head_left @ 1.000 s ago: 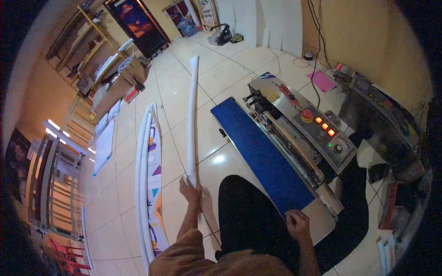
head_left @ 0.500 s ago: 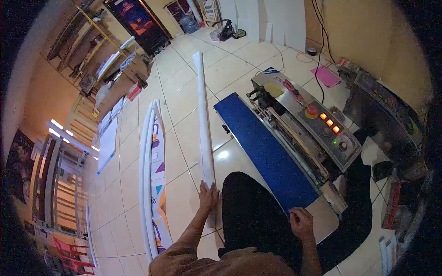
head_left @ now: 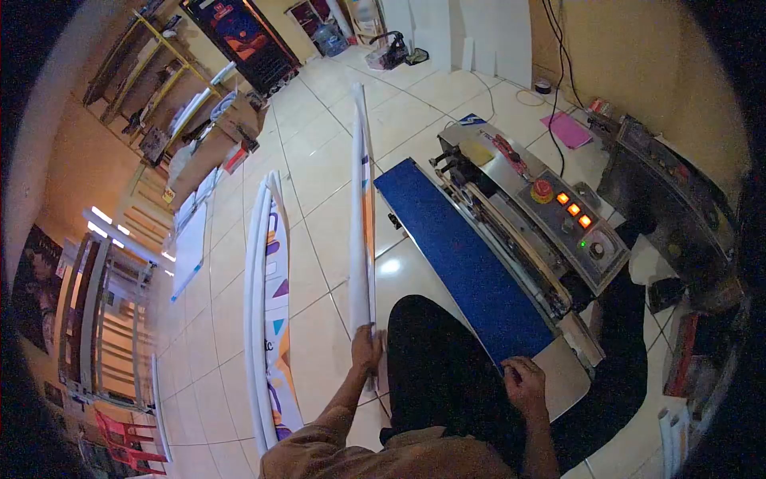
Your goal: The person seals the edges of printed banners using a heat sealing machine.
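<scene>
A long, narrow rolled banner [head_left: 361, 239], white outside with a purple and orange print showing along its right side, reaches away over the tiled floor. My left hand [head_left: 367, 349] is closed around its near end, left of my knee. My right hand [head_left: 525, 387] lies at the near corner of a machine's blue conveyor belt [head_left: 467, 267]. Its fingers are curled in, and I see nothing between them. On the floor to the left is another folded banner [head_left: 275, 295], white with purple, teal and orange shapes.
Beyond the belt, the machine's metal control box [head_left: 550, 199] has lit orange switches, a red knob and a green light. A second dark machine [head_left: 670, 191] stands at the right. Shelves [head_left: 152, 88] line the left wall. Black cables [head_left: 561, 80] hang at the back; a pink sheet [head_left: 569, 130] lies below.
The rolled banner has turned and its far end has shifted right, so coloured print now shows along its side. My left hand has moved slightly right and down. My right hand stays nearly still.
</scene>
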A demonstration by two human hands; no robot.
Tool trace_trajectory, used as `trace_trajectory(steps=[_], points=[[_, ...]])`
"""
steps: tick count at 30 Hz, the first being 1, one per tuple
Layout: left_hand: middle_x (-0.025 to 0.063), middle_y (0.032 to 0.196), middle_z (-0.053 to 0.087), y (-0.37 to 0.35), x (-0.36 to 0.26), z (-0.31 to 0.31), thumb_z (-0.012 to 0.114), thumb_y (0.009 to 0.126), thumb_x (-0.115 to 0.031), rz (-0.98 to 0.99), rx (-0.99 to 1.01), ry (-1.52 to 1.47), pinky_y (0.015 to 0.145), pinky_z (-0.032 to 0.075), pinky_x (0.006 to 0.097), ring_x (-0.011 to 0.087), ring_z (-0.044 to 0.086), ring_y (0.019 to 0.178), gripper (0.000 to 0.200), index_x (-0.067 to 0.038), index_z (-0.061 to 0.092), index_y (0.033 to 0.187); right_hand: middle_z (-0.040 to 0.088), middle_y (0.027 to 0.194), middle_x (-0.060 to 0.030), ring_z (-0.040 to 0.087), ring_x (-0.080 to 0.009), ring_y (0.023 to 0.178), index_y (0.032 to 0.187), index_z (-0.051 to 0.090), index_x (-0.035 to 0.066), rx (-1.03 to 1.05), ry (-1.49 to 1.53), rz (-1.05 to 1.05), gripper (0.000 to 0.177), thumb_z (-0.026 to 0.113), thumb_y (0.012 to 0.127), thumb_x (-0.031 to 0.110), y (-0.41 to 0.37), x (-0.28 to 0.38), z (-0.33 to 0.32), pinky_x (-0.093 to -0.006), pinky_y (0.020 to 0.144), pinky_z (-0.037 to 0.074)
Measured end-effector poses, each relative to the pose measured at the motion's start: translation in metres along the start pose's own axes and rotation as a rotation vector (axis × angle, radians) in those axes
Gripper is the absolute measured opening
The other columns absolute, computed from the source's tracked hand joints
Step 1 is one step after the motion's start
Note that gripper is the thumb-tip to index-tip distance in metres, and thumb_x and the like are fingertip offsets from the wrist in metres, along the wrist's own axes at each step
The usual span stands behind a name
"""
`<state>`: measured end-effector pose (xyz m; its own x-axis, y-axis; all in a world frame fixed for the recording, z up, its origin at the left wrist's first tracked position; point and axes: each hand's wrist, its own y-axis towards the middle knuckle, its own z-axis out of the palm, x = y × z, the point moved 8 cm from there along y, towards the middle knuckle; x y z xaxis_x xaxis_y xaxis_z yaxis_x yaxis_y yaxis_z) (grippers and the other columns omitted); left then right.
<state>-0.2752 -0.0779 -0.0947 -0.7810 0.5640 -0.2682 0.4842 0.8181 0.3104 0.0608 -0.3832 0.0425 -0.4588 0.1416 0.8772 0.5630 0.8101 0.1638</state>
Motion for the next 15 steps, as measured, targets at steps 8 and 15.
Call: trace_trajectory(steps=[8, 15], points=[[0.0285, 0.122, 0.048, 0.030, 0.030, -0.009, 0.069, 0.078, -0.031, -0.218, 0.016, 0.151, 0.082, 0.047, 0.0504, 0.0436, 0.054, 0.100, 0.069, -0.006, 0.044, 0.137, 0.069, 0.091, -0.0133, 0.067, -0.0309, 0.084, 0.089, 0.067, 0.003, 0.027, -0.030, 0.006, 0.009, 0.063, 0.081, 0.007, -0.001, -0.006, 0.003, -0.0394, 0.077, 0.054], [0.0282, 0.125, 0.046, 0.031, 0.013, -0.008, 0.063, 0.082, -0.025, -0.210, 0.104, 0.268, 0.086, 0.046, 0.0489, 0.0410, 0.051, 0.107, 0.061, -0.004, 0.044, 0.136, 0.069, 0.092, -0.0148, 0.067, -0.0314, 0.086, 0.090, 0.068, 0.003, 0.022, -0.040, 0.022, 0.010, 0.063, 0.082, 0.007, 0.000, -0.003, 0.002, -0.0397, 0.078, 0.053]])
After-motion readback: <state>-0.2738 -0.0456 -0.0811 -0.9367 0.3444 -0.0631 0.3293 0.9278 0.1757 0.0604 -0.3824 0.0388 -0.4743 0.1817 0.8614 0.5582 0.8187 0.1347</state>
